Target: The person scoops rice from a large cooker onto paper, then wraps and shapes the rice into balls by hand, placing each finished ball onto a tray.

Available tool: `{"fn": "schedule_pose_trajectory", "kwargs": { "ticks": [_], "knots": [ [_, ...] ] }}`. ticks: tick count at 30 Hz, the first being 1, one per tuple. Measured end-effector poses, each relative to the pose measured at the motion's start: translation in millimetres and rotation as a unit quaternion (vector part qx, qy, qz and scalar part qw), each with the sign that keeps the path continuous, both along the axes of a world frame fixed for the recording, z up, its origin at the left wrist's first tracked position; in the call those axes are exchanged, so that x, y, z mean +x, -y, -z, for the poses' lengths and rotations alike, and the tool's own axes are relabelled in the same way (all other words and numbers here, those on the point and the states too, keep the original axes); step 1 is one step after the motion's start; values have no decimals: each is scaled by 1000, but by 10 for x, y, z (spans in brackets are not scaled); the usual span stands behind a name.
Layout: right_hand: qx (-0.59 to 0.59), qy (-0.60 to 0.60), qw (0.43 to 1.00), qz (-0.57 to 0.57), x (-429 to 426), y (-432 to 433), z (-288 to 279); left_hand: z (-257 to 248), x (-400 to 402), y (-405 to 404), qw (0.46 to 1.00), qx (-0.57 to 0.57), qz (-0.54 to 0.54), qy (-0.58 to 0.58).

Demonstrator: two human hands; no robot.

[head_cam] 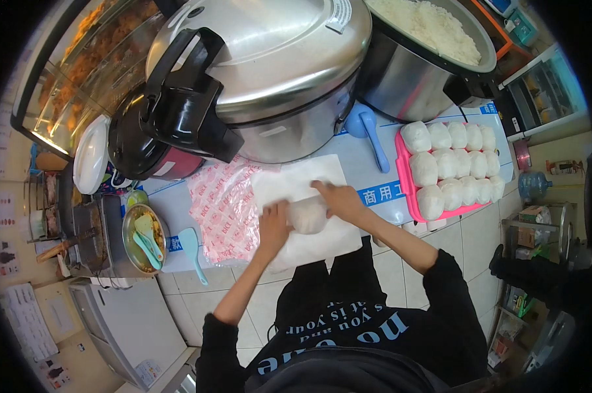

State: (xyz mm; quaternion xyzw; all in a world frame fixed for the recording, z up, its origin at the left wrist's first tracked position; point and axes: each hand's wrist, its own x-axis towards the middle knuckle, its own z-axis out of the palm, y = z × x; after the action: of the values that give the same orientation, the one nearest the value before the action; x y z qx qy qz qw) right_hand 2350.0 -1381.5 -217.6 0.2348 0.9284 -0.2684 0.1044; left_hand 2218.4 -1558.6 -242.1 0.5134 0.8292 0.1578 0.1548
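A white, rounded rice ball in a wrapping (307,215) rests on white paper sheets (296,250) in front of me. My left hand (274,226) touches its left side, fingers bent and slightly blurred. My right hand (342,200) is at its right side, thumb and fingers spread around the upper right edge. Printed red-and-white wrappers (224,211) lie left of the paper. To the right, a pink tray (410,192) holds several wrapped white rice balls (423,169) in rows. Whether the ball between my hands is fully wrapped, I cannot tell.
A large lidded rice cooker (286,98) stands behind the paper, beside an open pot of cooked rice (428,29). A blue scoop (374,142) lies near the tray. On the left are a turquoise rice paddle (190,245), a metal bowl with spoons (128,236) and a smaller cooker (133,142).
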Motion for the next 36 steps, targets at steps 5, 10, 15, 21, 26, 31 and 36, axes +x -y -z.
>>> {"fn": "schedule_pose_trajectory", "kwargs": {
  "ticks": [5,10,15,21,26,31,36],
  "knots": [
    [-68,-3,988,-135,-370,-265,195,-144,-188,-605,983,-139,118,-18],
    [-53,-148,986,57,-2,226,401,40,-120,-79,1000,-2,-12,2],
    [-39,-298,922,246,383,875,466,39,293,-3,988,147,-17,-52],
    [-204,-86,918,329,-88,793,438,191,-402,-406,957,-183,218,59],
    [-570,-233,740,271,569,349,-157,-862,441,-678,787,-59,24,614],
    [-744,-233,388,491,1535,-456,-568,-908,1238,-1541,956,111,112,248],
    [-341,-432,672,496,1745,-928,-938,-1090,2005,-2226,897,162,15,411]
  ]
}}
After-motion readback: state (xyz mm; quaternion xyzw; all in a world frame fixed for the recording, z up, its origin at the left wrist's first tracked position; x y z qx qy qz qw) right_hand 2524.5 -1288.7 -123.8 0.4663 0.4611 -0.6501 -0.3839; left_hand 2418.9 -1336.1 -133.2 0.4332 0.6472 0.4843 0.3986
